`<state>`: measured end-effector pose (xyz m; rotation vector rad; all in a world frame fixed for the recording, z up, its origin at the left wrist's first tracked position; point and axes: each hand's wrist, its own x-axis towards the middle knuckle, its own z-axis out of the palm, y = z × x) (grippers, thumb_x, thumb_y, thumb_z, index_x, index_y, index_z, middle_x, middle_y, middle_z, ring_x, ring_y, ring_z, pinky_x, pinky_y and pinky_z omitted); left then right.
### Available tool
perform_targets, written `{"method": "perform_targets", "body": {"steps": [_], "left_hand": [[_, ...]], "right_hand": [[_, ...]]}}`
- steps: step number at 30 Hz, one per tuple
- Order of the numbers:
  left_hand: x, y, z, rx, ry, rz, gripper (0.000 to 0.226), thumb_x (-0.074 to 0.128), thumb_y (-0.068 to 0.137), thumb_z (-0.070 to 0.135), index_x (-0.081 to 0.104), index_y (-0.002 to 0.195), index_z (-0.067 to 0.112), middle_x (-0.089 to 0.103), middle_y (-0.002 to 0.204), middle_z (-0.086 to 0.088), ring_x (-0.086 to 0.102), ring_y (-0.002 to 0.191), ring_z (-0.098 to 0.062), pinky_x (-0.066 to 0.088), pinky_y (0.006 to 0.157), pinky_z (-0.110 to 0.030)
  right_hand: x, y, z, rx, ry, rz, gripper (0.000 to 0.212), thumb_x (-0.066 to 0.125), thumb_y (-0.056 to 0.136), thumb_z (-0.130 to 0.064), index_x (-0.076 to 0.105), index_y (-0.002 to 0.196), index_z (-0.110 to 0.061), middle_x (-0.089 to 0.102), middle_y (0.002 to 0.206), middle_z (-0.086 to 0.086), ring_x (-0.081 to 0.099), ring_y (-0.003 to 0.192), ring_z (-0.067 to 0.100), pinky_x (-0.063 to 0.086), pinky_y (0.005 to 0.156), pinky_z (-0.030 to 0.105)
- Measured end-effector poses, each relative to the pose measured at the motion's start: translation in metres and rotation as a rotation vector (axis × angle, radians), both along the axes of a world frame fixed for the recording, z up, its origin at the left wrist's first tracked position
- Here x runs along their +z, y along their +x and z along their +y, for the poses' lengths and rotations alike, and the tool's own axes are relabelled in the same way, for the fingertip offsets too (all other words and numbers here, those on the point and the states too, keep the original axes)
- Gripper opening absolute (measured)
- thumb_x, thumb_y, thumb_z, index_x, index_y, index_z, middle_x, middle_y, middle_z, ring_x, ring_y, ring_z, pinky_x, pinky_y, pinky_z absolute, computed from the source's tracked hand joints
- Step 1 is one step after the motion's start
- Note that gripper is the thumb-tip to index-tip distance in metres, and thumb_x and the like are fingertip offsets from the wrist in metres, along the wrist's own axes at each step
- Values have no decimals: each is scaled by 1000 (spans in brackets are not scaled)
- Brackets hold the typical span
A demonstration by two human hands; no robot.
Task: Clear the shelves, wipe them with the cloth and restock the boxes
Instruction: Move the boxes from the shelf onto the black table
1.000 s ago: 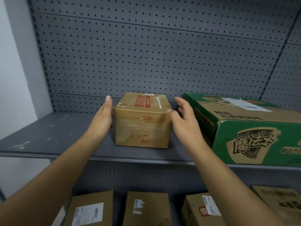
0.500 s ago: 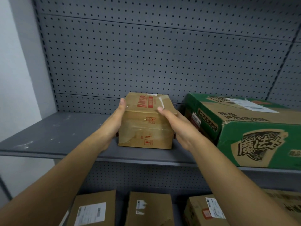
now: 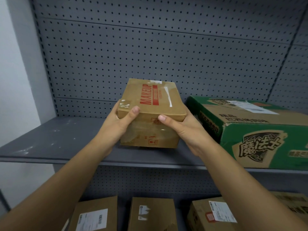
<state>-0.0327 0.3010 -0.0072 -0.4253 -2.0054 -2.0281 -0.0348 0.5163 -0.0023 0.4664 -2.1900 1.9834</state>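
Cardboard box gripped by left hand and right hand, long axis pointing toward pegboard.

Grey pegboard back panel fills everything from ten to two o'clock, dotted with rows of small holes. At nine o'clock, a plain pale wall runs alongside. A grey metal shelf juts forward, scuffed with whitish marks at eight o'clock.

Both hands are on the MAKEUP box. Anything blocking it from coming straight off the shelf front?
Nothing visible. The MAKEUP box has bare shelf in front and to its left. Only the green carton sits close on its right, beside the right hand.
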Motion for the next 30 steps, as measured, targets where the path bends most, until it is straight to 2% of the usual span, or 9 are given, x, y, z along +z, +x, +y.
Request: {"method": "perform_targets", "body": {"steps": [2, 4, 7, 9, 13, 15, 20, 25, 30], "left_hand": [[6, 6, 0, 5, 1, 49, 77, 70, 58, 86, 59, 122, 46, 72, 113, 24, 69, 102, 2, 56, 76, -16], [12, 11, 0, 7, 3, 96, 87, 68, 49, 92, 59, 123, 46, 72, 113, 24, 69, 102, 2, 56, 74, -13], [21, 20, 2, -13, 9, 163, 96, 70, 50, 90, 57, 131, 39, 71, 116, 22, 69, 103, 2, 55, 75, -14], [28, 26, 5, -30, 4, 224, 93, 70, 53, 84, 56, 132, 37, 71, 114, 26, 67, 102, 6, 53, 73, -9], [41, 35, 16, -46, -19, 309, 94, 73, 46, 85, 54, 126, 40, 68, 107, 35, 64, 100, 14, 49, 72, -4], [47, 39, 26, -64, -21, 349, 93, 75, 49, 78, 53, 128, 36, 69, 105, 36, 63, 100, 15, 49, 73, -4], [60, 51, 64, -123, 0, 430, 92, 72, 53, 49, 48, 137, 21, 66, 92, 42, 62, 92, 20, 47, 70, -2], [70, 67, 119, -234, 39, 473, 100, 76, 55, 47, 43, 145, 17, 69, 103, 35, 64, 100, 14, 50, 74, -6], [76, 86, 190, -365, 75, 476, 113, 84, 52, 65, 42, 146, 18, 70, 117, 23, 64, 110, 5, 54, 78, -12]], "right_hand": [[8, 9, 0, -13, 11, 44, 76, 90, 72, -39, 52, 138, -34, 71, 124, -11, 66, 116, 8, 51, 105, 42], [17, 20, 0, -27, 15, 84, 74, 88, 72, -38, 52, 137, -34, 72, 123, -12, 67, 115, 8, 53, 103, 42], [30, 37, 1, -52, 19, 132, 77, 88, 71, -37, 51, 138, -35, 71, 123, -12, 67, 115, 9, 53, 102, 45], [38, 48, 4, -66, 32, 164, 76, 87, 74, -33, 49, 139, -35, 71, 124, -13, 67, 115, 9, 54, 100, 45], [56, 73, 16, -116, 52, 240, 72, 85, 77, -25, 49, 139, -32, 72, 120, -15, 68, 111, 3, 57, 92, 25], [63, 86, 25, -150, 69, 269, 72, 85, 75, -27, 49, 138, -33, 72, 119, -16, 68, 109, 1, 56, 88, 20], [76, 120, 55, -237, 94, 346, 75, 84, 75, -25, 47, 140, -32, 70, 121, -17, 66, 111, 0, 55, 87, 19], [85, 159, 105, -337, 158, 407, 78, 83, 75, -30, 44, 143, -31, 66, 130, -13, 62, 120, 5, 53, 99, 32], [91, 200, 169, -444, 204, 445, 82, 83, 77, -28, 41, 147, -28, 64, 134, -9, 60, 125, 10, 52, 104, 42]]}}
